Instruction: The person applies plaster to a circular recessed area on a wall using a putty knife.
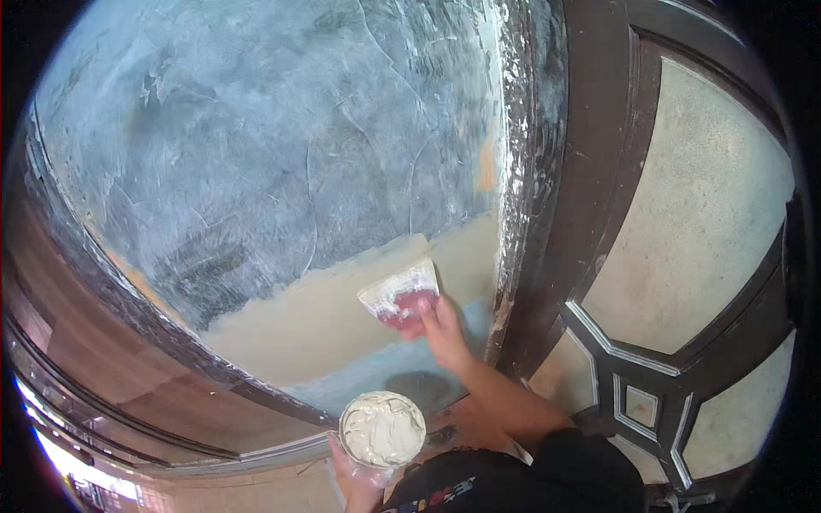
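My right hand (439, 327) is closed on a wide putty knife (410, 295) with a reddish part by the fingers and whitish paste on its blade. The blade lies against the wall panel, over a cream band of filler (299, 329). Above the band the panel (282, 145) is mottled blue-grey with fine raised lines; a light blue strip shows below it. Low in front of me, my left hand (355, 474) grips a round tub of off-white putty (382, 429) from its side and underneath. Swirls mark the putty's surface.
A dark, paste-smeared trim (522, 128) borders the panel on the right. Beyond it stands a dark brown door (599, 154) with pale inset panels and a handle (691, 498) low down. Brown wood boards (128, 342) run along the left, and a pale floor (256, 492) shows below.
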`<action>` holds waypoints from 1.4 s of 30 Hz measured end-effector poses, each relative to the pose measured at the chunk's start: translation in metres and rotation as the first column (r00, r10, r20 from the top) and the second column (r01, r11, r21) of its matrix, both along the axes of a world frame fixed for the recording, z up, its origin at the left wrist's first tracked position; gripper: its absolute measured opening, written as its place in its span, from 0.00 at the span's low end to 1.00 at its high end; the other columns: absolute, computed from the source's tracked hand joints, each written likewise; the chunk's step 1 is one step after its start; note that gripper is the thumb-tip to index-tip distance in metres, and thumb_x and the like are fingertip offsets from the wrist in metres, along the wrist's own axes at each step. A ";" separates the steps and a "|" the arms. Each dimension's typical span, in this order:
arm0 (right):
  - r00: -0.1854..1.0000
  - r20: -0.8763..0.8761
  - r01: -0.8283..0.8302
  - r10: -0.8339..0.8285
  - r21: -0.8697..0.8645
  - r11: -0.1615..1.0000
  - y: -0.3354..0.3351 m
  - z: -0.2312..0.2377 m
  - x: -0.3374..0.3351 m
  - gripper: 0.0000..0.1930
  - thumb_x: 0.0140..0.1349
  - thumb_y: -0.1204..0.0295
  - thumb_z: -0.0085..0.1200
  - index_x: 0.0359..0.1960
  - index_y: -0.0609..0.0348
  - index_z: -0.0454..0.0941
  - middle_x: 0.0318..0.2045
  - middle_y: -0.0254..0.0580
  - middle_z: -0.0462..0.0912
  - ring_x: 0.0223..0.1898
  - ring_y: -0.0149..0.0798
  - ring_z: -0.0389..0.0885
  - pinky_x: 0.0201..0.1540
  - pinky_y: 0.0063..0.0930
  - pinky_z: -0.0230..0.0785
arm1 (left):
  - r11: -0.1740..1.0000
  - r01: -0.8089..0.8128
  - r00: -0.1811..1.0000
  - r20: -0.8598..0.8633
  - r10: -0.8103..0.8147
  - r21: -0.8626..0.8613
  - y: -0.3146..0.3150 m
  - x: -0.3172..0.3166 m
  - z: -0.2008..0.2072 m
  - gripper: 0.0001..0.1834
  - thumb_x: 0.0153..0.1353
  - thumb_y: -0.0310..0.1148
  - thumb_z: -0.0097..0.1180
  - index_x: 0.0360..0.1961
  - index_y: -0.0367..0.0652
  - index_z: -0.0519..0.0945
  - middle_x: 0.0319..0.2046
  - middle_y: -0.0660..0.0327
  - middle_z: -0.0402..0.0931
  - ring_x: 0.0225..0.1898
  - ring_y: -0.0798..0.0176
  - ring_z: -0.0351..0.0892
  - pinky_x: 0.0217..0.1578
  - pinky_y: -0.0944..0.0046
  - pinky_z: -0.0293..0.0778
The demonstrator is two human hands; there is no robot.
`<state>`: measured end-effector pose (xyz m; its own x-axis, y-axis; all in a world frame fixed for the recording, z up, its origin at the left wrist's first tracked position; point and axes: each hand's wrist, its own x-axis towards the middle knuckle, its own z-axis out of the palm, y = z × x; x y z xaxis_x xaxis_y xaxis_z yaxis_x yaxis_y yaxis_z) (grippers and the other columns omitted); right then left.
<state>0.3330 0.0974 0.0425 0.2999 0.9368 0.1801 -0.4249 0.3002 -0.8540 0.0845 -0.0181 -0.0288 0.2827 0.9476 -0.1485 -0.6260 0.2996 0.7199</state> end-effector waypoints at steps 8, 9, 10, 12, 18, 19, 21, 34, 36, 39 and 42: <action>0.999 0.010 0.053 -0.053 -0.005 0.999 0.004 -0.032 -0.002 0.14 0.74 0.65 0.41 0.53 0.63 0.68 0.41 0.43 0.81 0.25 0.33 0.81 0.28 0.26 0.76 | 1.000 -0.002 0.994 0.105 0.005 -0.030 0.001 0.002 0.009 0.47 0.63 0.70 0.30 0.72 0.46 0.56 0.70 0.50 0.55 0.68 0.42 0.58 0.66 0.39 0.57; 0.998 0.014 0.054 -0.054 -0.001 0.999 0.000 -0.045 0.002 0.14 0.74 0.65 0.41 0.53 0.63 0.68 0.41 0.43 0.81 0.25 0.33 0.81 0.28 0.26 0.76 | 1.000 -0.011 0.992 0.124 0.014 -0.021 0.001 0.006 0.012 0.47 0.62 0.70 0.30 0.72 0.46 0.56 0.70 0.50 0.55 0.68 0.42 0.59 0.66 0.40 0.57; 1.000 0.001 0.003 -0.003 -0.034 0.999 -0.009 -0.049 0.000 0.14 0.74 0.65 0.41 0.53 0.64 0.67 0.42 0.43 0.81 0.26 0.33 0.82 0.28 0.25 0.76 | 0.999 -0.027 0.990 0.140 0.029 -0.020 -0.002 0.006 0.014 0.47 0.62 0.71 0.30 0.72 0.46 0.56 0.70 0.50 0.55 0.68 0.42 0.59 0.66 0.40 0.57; 0.999 -0.012 -0.054 0.053 -0.069 0.996 -0.009 -0.054 -0.001 0.15 0.74 0.65 0.41 0.53 0.64 0.66 0.42 0.42 0.80 0.26 0.33 0.82 0.28 0.24 0.76 | 0.997 -0.037 0.982 0.180 0.049 -0.067 -0.001 -0.003 -0.001 0.47 0.62 0.71 0.30 0.72 0.46 0.56 0.70 0.50 0.56 0.68 0.41 0.59 0.66 0.40 0.57; 0.941 0.337 -0.024 0.022 0.003 1.000 0.006 -0.009 -0.007 0.13 0.73 0.64 0.45 0.46 0.63 0.70 0.32 0.38 0.81 0.24 0.29 0.79 0.25 0.22 0.72 | 0.985 0.042 0.971 0.241 0.000 -0.167 -0.008 0.002 0.017 0.48 0.62 0.71 0.31 0.72 0.45 0.56 0.70 0.50 0.55 0.68 0.42 0.60 0.66 0.40 0.58; 0.919 0.392 -0.015 0.040 -0.067 0.998 0.002 -0.005 -0.010 0.11 0.71 0.66 0.48 0.43 0.63 0.71 0.29 0.39 0.80 0.23 0.32 0.78 0.25 0.27 0.70 | 0.985 0.046 0.968 0.251 -0.003 -0.166 -0.008 0.003 0.020 0.48 0.62 0.71 0.31 0.72 0.45 0.56 0.70 0.50 0.55 0.68 0.42 0.59 0.66 0.40 0.58; 0.795 0.603 0.057 -0.060 0.024 0.998 0.003 -0.018 -0.008 0.11 0.69 0.67 0.49 0.41 0.65 0.71 0.30 0.48 0.80 0.27 0.44 0.79 0.29 0.35 0.71 | 0.985 0.054 0.963 0.270 -0.007 -0.165 -0.009 0.003 0.023 0.48 0.62 0.71 0.31 0.72 0.46 0.56 0.70 0.50 0.55 0.68 0.42 0.59 0.66 0.40 0.57; 0.524 0.773 0.329 -0.357 0.203 0.922 0.014 -0.025 0.008 0.13 0.69 0.65 0.48 0.35 0.65 0.71 0.28 0.60 0.75 0.32 0.65 0.74 0.34 0.50 0.67 | 0.987 0.092 0.960 0.274 -0.053 -0.133 -0.013 -0.009 0.019 0.47 0.63 0.71 0.29 0.72 0.48 0.57 0.70 0.51 0.56 0.69 0.44 0.58 0.67 0.41 0.56; 0.571 0.744 0.340 -0.348 0.171 0.925 0.006 -0.043 0.012 0.13 0.69 0.64 0.48 0.35 0.65 0.71 0.28 0.60 0.75 0.32 0.65 0.74 0.34 0.49 0.67 | 0.987 0.081 0.971 0.235 -0.046 -0.140 -0.014 -0.010 0.018 0.47 0.62 0.71 0.29 0.72 0.48 0.57 0.70 0.51 0.56 0.69 0.44 0.58 0.67 0.41 0.56; 0.665 0.697 0.256 -0.268 0.125 0.959 -0.006 -0.040 0.006 0.16 0.71 0.61 0.47 0.30 0.61 0.67 0.19 0.54 0.74 0.26 0.61 0.76 0.28 0.44 0.68 | 0.983 0.058 0.972 0.234 -0.016 -0.176 -0.014 -0.011 0.019 0.47 0.62 0.72 0.29 0.71 0.48 0.57 0.70 0.52 0.56 0.69 0.44 0.59 0.67 0.41 0.56; 0.457 0.741 0.299 -0.492 0.394 0.869 0.006 -0.019 -0.006 0.15 0.70 0.62 0.47 0.31 0.62 0.68 0.21 0.55 0.74 0.26 0.63 0.75 0.29 0.46 0.67 | 0.977 0.095 0.965 0.259 -0.044 -0.190 -0.015 -0.008 0.024 0.47 0.63 0.71 0.29 0.71 0.47 0.56 0.70 0.52 0.57 0.68 0.44 0.59 0.67 0.41 0.57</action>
